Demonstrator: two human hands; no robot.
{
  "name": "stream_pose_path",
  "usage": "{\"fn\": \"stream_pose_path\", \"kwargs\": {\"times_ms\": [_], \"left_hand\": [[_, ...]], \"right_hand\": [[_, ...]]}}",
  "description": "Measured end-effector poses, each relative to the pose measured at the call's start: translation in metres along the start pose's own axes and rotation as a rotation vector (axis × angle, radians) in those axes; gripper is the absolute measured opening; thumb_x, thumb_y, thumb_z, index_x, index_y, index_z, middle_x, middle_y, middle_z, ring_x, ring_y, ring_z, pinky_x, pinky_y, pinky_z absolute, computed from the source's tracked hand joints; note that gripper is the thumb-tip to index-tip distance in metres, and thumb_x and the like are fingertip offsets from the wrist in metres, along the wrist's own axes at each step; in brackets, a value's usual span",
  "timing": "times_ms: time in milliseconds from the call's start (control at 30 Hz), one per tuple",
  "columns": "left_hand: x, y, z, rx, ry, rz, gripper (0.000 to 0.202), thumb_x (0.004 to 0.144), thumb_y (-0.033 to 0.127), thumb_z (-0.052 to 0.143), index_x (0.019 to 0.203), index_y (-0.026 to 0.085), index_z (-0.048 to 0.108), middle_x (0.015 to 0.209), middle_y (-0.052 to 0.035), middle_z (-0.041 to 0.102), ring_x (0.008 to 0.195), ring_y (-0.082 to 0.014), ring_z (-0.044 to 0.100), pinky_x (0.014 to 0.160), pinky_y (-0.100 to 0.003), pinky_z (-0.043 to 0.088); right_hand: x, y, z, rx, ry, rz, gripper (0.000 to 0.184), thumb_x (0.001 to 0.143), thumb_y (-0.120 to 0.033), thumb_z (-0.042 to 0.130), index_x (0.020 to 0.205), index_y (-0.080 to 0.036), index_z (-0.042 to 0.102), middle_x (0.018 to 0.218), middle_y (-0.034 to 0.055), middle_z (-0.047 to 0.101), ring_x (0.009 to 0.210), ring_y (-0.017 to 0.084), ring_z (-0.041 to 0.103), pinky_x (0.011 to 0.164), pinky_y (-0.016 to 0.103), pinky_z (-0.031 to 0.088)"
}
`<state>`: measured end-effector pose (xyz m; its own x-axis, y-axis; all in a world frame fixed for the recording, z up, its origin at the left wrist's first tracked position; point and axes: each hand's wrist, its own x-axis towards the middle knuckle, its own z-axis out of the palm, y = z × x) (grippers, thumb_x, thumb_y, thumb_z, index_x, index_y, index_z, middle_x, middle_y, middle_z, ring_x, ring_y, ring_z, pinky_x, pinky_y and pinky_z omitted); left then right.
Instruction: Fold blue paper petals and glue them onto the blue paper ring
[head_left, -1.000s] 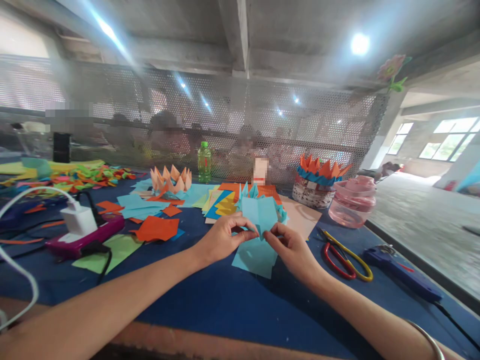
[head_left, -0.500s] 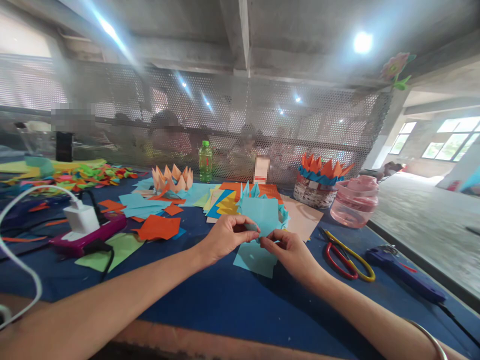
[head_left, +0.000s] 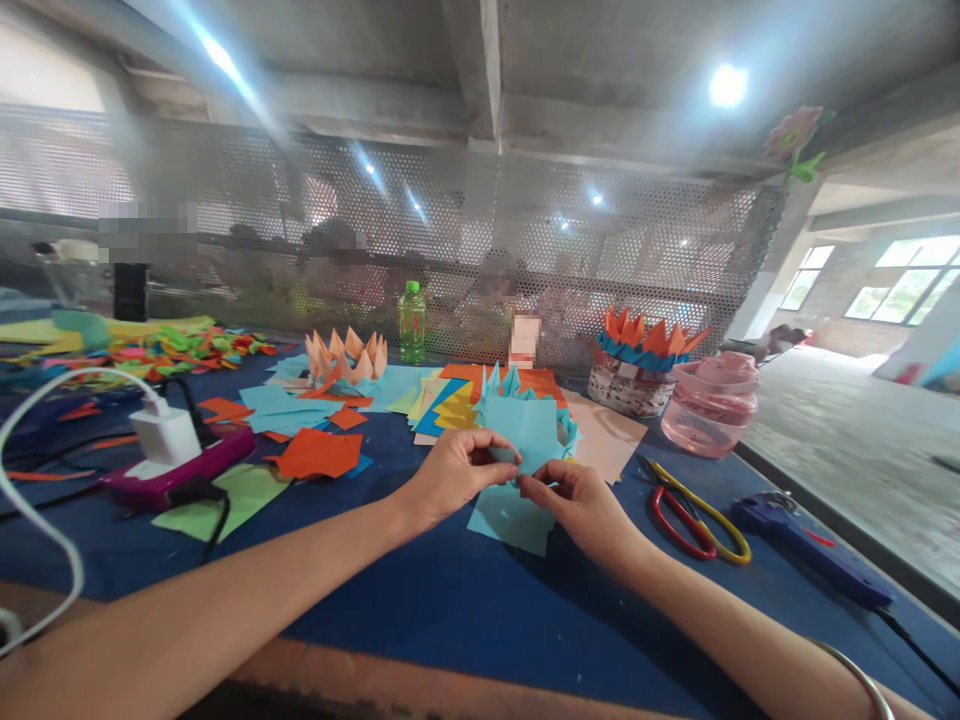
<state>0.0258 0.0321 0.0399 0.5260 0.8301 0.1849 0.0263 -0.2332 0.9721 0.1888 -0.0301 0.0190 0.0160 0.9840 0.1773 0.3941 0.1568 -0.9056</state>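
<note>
Between my two hands a light blue paper sheet [head_left: 527, 428] is held up off the table, pinched along its lower edge. My left hand [head_left: 466, 468] is closed on its lower left corner, thumb against forefinger. Close by, my right hand [head_left: 574, 493] pinches the bottom edge, its fingertips nearly meeting the left ones. Another light blue paper square [head_left: 510, 520] lies flat on the table just below. Partly hidden behind the raised sheet stands a light blue folded-paper ring with points [head_left: 498, 382].
Scissors [head_left: 694, 515] and a blue glue gun [head_left: 810, 548] lie at right, near a pink jar [head_left: 709, 405] and an orange-and-blue paper piece [head_left: 637, 340]. A peach paper crown [head_left: 346, 362], orange sheets [head_left: 321, 454] and a purple power strip [head_left: 180, 468] are at left.
The left corner of the light blue sheet shows slightly less of a folded-over part at my left fingertips. Otherwise both hands keep almost the same place.
</note>
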Motion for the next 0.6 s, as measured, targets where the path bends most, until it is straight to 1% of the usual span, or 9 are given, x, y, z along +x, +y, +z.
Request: {"fn": "stream_pose_path", "kwargs": {"times_ms": [133,300,433,600], "left_hand": [[0.0002,-0.0019,-0.0002,-0.008,0.018,-0.025,0.021,0.063,0.020,0.074,0.081,0.013,0.066,0.068,0.0004,0.066,0.060,-0.0105,0.058,0.063,-0.023,0.046],[-0.0008,-0.0022,0.0001,-0.007,0.010,-0.028,0.023,0.062,0.021,0.074,0.082,0.013,0.066,0.068,-0.0001,0.066,0.062,-0.0111,0.059,0.065,-0.024,0.046],[-0.0007,-0.0034,0.0000,0.087,0.030,0.010,0.024,0.064,0.024,0.072,0.084,0.013,0.066,0.070,-0.0016,0.066,0.063,-0.0124,0.059,0.064,-0.024,0.045],[0.0001,-0.0064,0.0000,0.167,0.039,0.069,0.025,0.065,0.026,0.069,0.087,0.013,0.066,0.067,-0.0015,0.066,0.062,-0.0133,0.059,0.062,-0.025,0.045]], "right_hand": [[-0.0003,0.0012,-0.0004,-0.003,0.000,-0.020,0.034,0.077,-0.049,0.059,0.069,-0.016,0.062,0.059,-0.0014,0.055,0.052,0.010,0.040,0.048,0.024,0.027],[-0.0013,-0.0001,-0.0009,-0.005,0.002,-0.016,0.036,0.076,-0.051,0.059,0.069,-0.016,0.063,0.059,-0.0009,0.056,0.052,0.011,0.041,0.048,0.024,0.028],[-0.0011,-0.0001,0.0003,0.003,-0.015,-0.008,0.037,0.077,-0.050,0.059,0.071,-0.015,0.064,0.058,-0.0017,0.053,0.051,0.009,0.038,0.048,0.023,0.026],[-0.0007,0.0029,0.0019,0.005,-0.025,0.039,0.039,0.075,-0.052,0.062,0.071,-0.014,0.063,0.053,-0.0047,0.043,0.049,0.007,0.030,0.045,0.023,0.019]]}}
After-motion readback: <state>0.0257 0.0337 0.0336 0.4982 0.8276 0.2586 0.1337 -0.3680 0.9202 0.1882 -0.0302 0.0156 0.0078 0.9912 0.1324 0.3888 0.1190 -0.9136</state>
